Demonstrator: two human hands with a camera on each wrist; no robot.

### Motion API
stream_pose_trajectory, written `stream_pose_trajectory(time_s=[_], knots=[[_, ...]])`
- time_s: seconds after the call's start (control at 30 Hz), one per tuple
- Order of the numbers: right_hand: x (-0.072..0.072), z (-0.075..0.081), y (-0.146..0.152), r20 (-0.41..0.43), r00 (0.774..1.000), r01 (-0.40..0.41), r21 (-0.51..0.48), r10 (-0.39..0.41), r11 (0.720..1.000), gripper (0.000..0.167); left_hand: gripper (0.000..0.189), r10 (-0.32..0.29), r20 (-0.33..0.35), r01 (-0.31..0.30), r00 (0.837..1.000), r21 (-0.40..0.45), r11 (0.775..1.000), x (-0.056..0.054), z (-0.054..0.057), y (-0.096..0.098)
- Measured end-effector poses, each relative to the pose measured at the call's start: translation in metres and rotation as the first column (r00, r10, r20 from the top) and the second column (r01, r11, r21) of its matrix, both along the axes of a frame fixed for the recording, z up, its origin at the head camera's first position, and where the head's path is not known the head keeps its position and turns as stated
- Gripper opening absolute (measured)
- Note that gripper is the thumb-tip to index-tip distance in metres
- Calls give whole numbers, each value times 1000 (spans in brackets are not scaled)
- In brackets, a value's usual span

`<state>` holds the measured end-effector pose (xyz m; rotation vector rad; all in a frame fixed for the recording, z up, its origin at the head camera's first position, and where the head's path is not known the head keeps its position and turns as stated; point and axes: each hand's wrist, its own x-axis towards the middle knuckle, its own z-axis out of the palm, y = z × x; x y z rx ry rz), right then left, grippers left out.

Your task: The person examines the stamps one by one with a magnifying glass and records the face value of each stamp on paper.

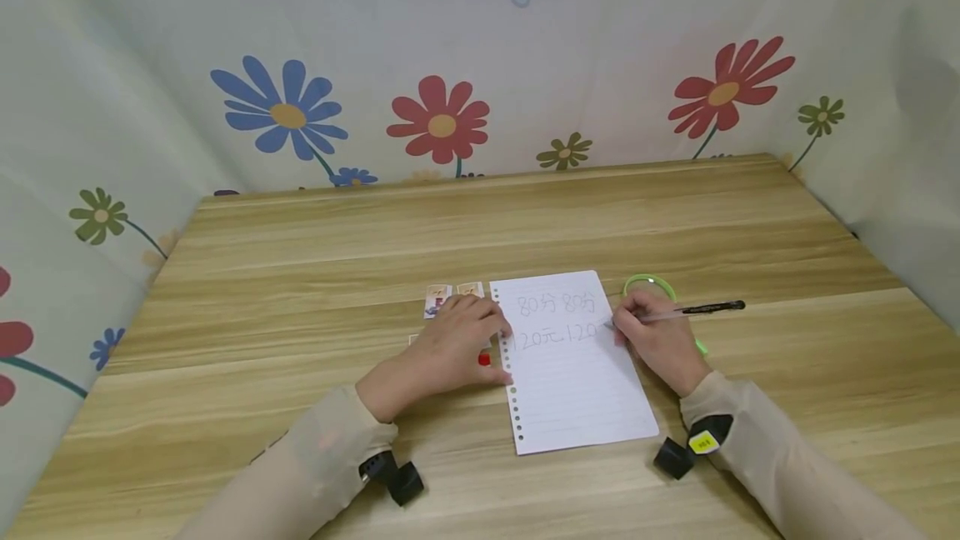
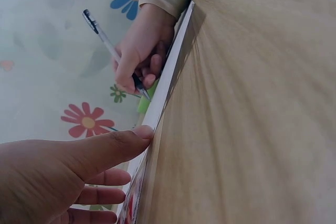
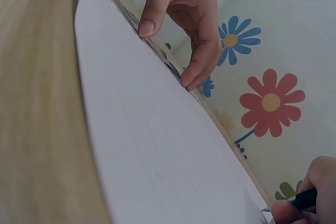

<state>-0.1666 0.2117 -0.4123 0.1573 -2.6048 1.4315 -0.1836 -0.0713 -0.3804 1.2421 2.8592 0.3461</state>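
Sheet of white ruled paper (image 1: 581, 398), punched with round holes down its left edge, lies on the wood-grain bench (image 1: 322, 265), in front of the person. Handwriting occupies its upper part: "80分 80分" on one line, "120元 120" below. Right hand (image 1: 666, 342) pinches a slim pen with a clear barrel and black ends (image 1: 705, 308), its tip at the sheet beside the last figure. Left hand (image 1: 450, 344) is loosely spread, with nothing gripped; its thumb and fingertips touch the sheet's punched edge. Small white-bordered picture cards (image 1: 438, 301) lie left of the sheet, two at the top, others partly covered by the left hand. A small red patch (image 1: 484, 359) shows near the left thumb; its nature cannot be told. A light-green round-rimmed object (image 1: 649, 278) lies right of the sheet, partly hidden by the right hand. Pale cloth printed with flowers (image 1: 600, 48) stands behind the bench.
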Motion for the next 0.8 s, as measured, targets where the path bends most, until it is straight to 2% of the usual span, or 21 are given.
stream_pose_trajectory(time_s=[0.17, 0.4, 0.63, 0.8], knots=[[0, 1, 1, 12, 998, 59, -3, -59, 998, 15, 54, -3, 3, 3, 1000, 1, 1000, 0, 0, 0], [0, -1, 1, 11, 1000, 10, -53, -9, 999, 13, 54, -2, 5, 2, 1000, -5, 1000, 0, 0, 0], [1, -1, 0, 37, 999, -2, -31, 4, 1000, 12, 54, 2, 1, -2, 1000, -12, 1000, -1, 0, 0], [1, 3, -2, 26, 999, -26, -3, 27, 1000, 12, 54, 5, 0, -5, 1000, -18, 1000, -1, -1, 0]])
